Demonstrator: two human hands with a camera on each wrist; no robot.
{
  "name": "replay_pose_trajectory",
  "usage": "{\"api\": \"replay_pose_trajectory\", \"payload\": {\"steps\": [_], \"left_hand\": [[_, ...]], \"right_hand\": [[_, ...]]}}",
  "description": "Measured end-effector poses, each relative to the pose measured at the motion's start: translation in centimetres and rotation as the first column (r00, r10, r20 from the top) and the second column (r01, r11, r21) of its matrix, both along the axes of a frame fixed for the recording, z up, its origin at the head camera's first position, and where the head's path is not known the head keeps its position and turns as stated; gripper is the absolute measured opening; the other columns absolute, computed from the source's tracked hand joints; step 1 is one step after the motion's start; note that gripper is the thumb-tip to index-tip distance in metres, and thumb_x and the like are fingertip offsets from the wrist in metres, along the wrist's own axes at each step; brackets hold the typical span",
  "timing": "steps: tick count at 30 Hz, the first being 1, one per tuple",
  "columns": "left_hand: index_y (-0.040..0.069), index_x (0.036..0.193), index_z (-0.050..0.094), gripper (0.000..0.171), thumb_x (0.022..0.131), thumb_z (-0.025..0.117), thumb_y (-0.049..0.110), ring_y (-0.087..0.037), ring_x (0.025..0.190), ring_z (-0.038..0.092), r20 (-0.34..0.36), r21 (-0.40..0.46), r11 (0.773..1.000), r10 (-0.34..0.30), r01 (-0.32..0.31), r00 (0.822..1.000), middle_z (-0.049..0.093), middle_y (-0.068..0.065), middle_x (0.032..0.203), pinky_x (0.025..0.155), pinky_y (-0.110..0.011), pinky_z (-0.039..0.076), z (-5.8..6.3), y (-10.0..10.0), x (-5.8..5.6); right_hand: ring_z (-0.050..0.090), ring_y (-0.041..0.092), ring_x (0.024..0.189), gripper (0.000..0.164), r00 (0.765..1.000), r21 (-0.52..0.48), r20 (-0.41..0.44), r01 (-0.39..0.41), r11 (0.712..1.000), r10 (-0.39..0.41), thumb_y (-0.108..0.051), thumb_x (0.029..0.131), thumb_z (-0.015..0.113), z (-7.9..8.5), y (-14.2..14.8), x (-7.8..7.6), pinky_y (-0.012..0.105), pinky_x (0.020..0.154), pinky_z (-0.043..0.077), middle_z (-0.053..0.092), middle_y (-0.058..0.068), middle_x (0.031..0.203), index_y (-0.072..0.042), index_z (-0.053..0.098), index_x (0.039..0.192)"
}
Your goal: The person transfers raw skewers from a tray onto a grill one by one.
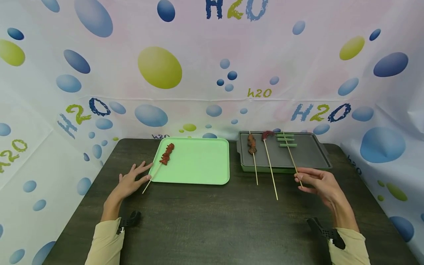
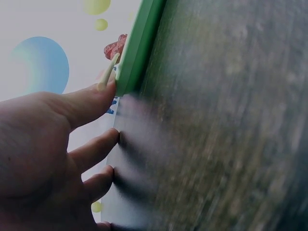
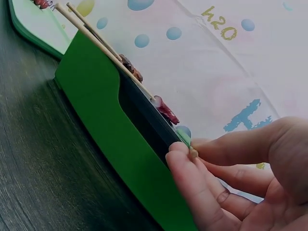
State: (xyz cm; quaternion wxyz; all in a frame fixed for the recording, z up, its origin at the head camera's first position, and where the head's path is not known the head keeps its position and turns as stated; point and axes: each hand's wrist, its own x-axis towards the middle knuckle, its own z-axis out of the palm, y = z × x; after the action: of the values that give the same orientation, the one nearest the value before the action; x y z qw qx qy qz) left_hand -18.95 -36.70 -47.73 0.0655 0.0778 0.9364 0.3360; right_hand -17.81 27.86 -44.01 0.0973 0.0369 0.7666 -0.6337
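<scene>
In the head view, my right hand [image 1: 319, 184] pinches the lower end of a wooden skewer with several green pieces [image 1: 286, 140]. Those pieces lie over the grey grill plate [image 1: 308, 147] of a green-sided grill. To their left rest a brown meat skewer [image 1: 252, 144] and a skewer with a dark red curled piece [image 1: 267, 135], their sticks overhanging the front edge. My left hand [image 1: 129, 183] is at the light green tray [image 1: 198, 162], fingers spread, thumb at its near left corner. A red meat skewer [image 1: 167, 154] lies on that tray, its stick passing by the thumb.
Both tray and grill stand along the back of a dark wooden table [image 1: 212, 221]. A narrow gap separates them. Behind hangs a white sheet [image 1: 198, 36] printed with blue and green spots and lettering.
</scene>
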Motion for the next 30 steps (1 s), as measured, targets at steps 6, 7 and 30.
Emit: {"api": "replay_pose_trajectory", "payload": {"steps": [6,7,30], "left_hand": [[0.005,0.158,0.04,0.064,0.105,0.061,0.033,-0.06,0.149,0.001,0.007,-0.005,1.0,0.005,-0.005,1.0,0.019,-0.031,0.164,0.099,-0.088,-0.007,0.1,-0.1,0.1],[0.005,0.158,0.04,0.063,0.105,0.061,0.033,-0.059,0.149,0.001,0.008,-0.006,1.0,0.006,-0.006,1.0,0.019,-0.031,0.164,0.1,-0.087,-0.008,0.1,-0.1,0.1],[0.004,0.158,0.039,0.062,0.106,0.059,0.033,-0.057,0.15,-0.002,-0.002,0.01,1.0,-0.01,0.01,1.0,0.016,-0.031,0.165,0.101,-0.085,-0.011,0.1,-0.1,0.1]], "right_hand": [[0.072,0.008,0.097,0.065,0.999,0.08,-0.037,0.015,0.997,-0.012,-0.026,0.101,0.069,0.4,-0.3,0.2,0.037,0.084,0.06,0.07,-0.003,0.111,0.015,0.046,0.145],[0.071,0.005,0.096,0.064,0.998,0.103,-0.054,0.026,0.994,-0.021,-0.027,0.102,0.068,0.6,-0.4,0.4,0.036,0.083,0.06,0.068,-0.004,0.112,0.015,0.047,0.145],[0.071,0.027,0.108,0.048,0.945,-0.039,-0.166,-0.293,0.955,0.283,-0.017,0.105,0.063,4.2,-12.1,3.7,0.041,0.091,0.058,0.066,0.025,0.124,0.005,0.05,0.146]]}}
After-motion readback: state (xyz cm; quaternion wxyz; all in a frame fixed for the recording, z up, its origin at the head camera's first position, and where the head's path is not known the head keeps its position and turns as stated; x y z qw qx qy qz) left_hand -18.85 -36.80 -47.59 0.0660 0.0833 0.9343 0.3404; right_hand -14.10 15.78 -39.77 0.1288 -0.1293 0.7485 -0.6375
